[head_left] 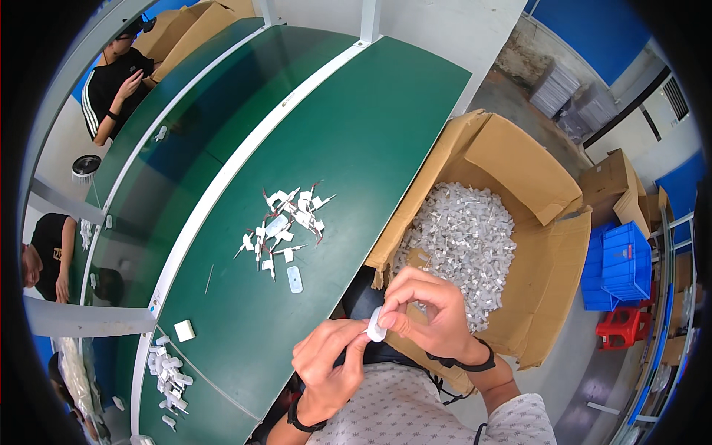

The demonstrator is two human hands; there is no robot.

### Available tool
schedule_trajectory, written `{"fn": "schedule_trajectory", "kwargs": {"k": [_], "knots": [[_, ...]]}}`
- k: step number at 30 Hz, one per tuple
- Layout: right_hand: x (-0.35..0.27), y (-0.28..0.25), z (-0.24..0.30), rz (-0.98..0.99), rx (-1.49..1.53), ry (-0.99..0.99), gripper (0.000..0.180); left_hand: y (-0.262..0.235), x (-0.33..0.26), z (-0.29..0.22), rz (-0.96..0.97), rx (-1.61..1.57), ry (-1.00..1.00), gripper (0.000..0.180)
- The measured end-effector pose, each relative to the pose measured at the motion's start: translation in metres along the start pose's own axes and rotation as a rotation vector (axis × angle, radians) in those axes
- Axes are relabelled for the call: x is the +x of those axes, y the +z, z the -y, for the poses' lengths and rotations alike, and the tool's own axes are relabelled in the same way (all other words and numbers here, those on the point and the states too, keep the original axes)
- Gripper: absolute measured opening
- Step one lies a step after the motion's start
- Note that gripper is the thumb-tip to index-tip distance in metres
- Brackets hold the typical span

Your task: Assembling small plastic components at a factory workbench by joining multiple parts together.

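Observation:
In front of my body, just past the green table's near edge, my right hand (432, 305) pinches a small white oval plastic piece (377, 325) between thumb and fingers. My left hand (328, 359) is closed at the piece's left side, its fingertips gripping a narrow end there; the fingers partly hide that end. Ahead on the green table (334, 133) lies a loose pile of small white parts with dark red wires (285, 215). A pale oval plastic cover (295, 279) rests flat beside the pile.
A large open cardboard box (545, 297) at right holds a heap of whitish plastic pieces (463, 237). At left are a white block (185, 331) and another cluster of white parts (170, 378). Two people sit across the table. Blue crates (625, 259) and a red stool (623, 328) stand far right.

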State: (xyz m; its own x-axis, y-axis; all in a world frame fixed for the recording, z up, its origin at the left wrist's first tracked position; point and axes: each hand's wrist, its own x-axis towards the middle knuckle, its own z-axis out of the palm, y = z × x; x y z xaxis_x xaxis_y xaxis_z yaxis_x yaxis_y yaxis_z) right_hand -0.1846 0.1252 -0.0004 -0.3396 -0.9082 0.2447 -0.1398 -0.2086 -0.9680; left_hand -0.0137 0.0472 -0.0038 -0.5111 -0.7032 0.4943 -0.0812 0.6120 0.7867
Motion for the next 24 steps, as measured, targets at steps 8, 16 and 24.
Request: {"fn": "schedule_trajectory", "kwargs": {"k": [8, 16, 24], "knots": [[0.001, 0.006, 0.013, 0.133, -0.063, -0.146, 0.030, -0.016, -0.003, 0.009, 0.077, -0.385, -0.237, 0.012], [-0.006, 0.008, 0.013, 0.051, -0.065, -0.104, 0.028, -0.019, 0.001, 0.011, 0.138, -0.353, -0.200, 0.009], [-0.007, 0.007, 0.013, 0.068, -0.195, -0.161, 0.025, -0.013, -0.004, 0.014, 0.127, -0.269, -0.090, 0.011]]}}
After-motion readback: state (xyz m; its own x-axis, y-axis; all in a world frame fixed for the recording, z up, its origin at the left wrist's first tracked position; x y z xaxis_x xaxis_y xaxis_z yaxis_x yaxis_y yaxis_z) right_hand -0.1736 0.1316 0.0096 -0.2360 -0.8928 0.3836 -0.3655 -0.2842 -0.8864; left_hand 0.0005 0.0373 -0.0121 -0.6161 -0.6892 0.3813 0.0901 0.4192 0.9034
